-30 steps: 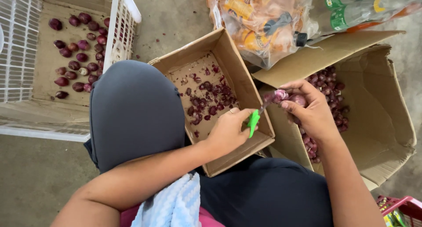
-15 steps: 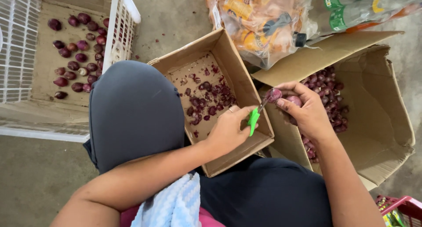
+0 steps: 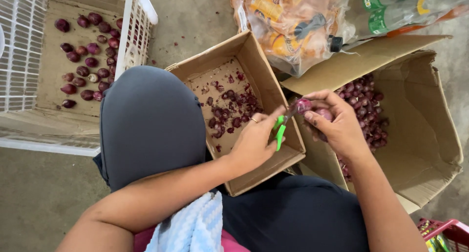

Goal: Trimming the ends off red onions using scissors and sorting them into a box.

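Observation:
My left hand [image 3: 254, 142] grips a small green-handled cutting tool [image 3: 279, 131] whose blade touches a purple shallot [image 3: 304, 105]. My right hand [image 3: 339, 127] pinches that shallot in its fingertips and cups another one [image 3: 323, 114] in the palm. Both hands hover over the shared edge of two cardboard boxes. The small open box [image 3: 254, 52] under the left hand holds purple skins and trimmings [image 3: 229, 110]. To the right, the large box [image 3: 425, 154] holds a heap of shallots [image 3: 364, 93].
A white plastic crate [image 3: 139, 22] lined with cardboard at upper left holds several peeled shallots [image 3: 83, 61]. My grey-clad knee [image 3: 151, 125] rises between crate and small box. A plastic bag of packets [image 3: 288, 22] and bottles [image 3: 391, 12] lie at the top. A red basket [image 3: 447, 232] shows at lower right.
Almost nothing has moved. The right hand has shifted the shallot slightly left against the blade, and the left hand stays in place.

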